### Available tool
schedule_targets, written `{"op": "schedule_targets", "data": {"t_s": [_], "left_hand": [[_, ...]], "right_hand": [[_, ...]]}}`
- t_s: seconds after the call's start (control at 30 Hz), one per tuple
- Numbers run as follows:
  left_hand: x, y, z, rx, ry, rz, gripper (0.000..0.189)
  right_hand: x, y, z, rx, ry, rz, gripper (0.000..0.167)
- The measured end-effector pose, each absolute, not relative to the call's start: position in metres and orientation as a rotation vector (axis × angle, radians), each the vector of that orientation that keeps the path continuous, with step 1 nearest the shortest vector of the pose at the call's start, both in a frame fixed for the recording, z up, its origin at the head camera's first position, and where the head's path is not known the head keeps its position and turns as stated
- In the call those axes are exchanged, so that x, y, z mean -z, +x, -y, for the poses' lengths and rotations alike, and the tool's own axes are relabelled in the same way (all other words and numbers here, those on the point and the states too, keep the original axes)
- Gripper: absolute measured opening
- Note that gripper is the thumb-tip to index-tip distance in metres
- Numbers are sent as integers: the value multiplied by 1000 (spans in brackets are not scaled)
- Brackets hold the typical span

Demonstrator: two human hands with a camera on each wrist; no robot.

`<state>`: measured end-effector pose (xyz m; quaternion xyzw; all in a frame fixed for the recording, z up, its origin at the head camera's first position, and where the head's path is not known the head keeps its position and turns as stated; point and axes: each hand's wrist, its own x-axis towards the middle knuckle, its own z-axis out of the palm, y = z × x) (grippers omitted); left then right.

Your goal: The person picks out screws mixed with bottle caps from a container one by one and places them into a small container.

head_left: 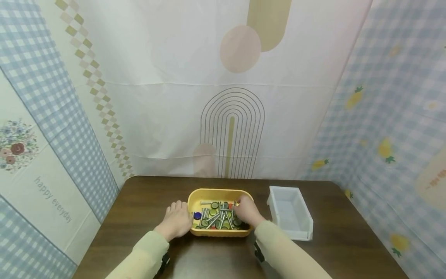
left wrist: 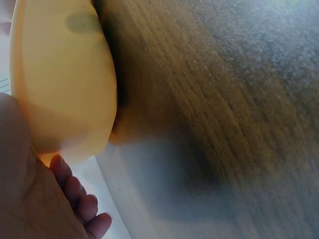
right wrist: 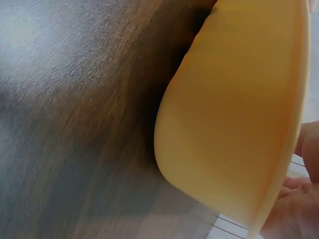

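A yellow tub [head_left: 219, 233] stands on the table, filled with a mix of silver bolts [head_left: 223, 219] and round green caps [head_left: 213, 212]. A blue cap [head_left: 197, 216] lies near its left end, and a red one [head_left: 230, 206] by the right hand. My left hand [head_left: 179, 219] grips the tub's left end, its palm at the rim and fingers [left wrist: 75, 189] outside the wall. Over the right end my right hand [head_left: 246, 211] reaches in, fingers bent down among the pieces. A silver bolt shows beside its fingertips; whether they pinch it is hidden.
A white open-front bin [head_left: 290, 213] stands on the brown table [head_left: 150, 193], just right of the yellow tub and beside the right forearm. Behind the table's back edge hangs a patterned cloth [head_left: 167, 128], with checked cloths on both sides.
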<state>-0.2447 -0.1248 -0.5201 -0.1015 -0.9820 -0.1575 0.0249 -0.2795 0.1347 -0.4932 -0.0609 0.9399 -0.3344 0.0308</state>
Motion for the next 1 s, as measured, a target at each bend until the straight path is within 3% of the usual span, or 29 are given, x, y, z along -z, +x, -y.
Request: {"op": "schedule_targets", "data": {"t_s": [0.1, 0.2, 0.67, 1.0], "left_hand": [[519, -244, 123, 507, -302, 3057, 24], [520, -243, 123, 505, -291, 3070, 24], [516, -242, 122, 520, -292, 3062, 21], [517, -243, 122, 521, -284, 3064, 20]], "right_hand": [[499, -280, -133, 1023, -175, -2885, 38], [504, -282, -133, 989, -156, -2894, 42], [506, -283, -126, 924, -97, -2931, 20], [512, -286, -122, 940, -33, -2932, 26]]}}
